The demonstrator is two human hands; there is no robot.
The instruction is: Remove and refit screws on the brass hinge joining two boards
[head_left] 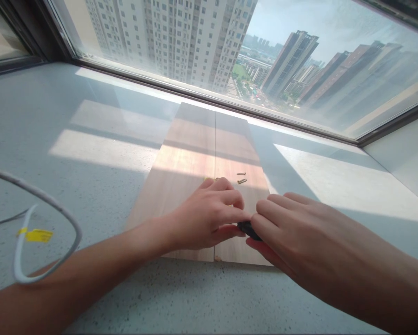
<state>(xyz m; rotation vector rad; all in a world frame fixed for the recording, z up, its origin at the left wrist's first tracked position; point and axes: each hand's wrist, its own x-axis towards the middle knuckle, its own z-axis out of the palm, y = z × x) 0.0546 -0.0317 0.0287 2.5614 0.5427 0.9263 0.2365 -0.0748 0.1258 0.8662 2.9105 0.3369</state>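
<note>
My right hand (281, 228) is closed round a small black object (248, 229), most of it hidden inside the fingers, so its kind does not show. The thumb and forefinger of my left hand (217, 209) pinch at the near end of that same object, and the two hands meet there. Both hands are over two pale wooden boards (184, 139) that lie side by side with a narrow seam between them. Several brass-coloured screws (242, 181) rest on the right board, just beyond my fingers. A yellowish bit (207, 178) peeks out behind my left knuckles, too covered to name.
The boards lie on a speckled pale sill (132, 293) below a large dark-framed window (209, 99). A white cable (78, 230) with a yellow tag (37, 235) loops above my left forearm. Sunlight patches fall across sill and boards. A white wall (400, 139) stands at right.
</note>
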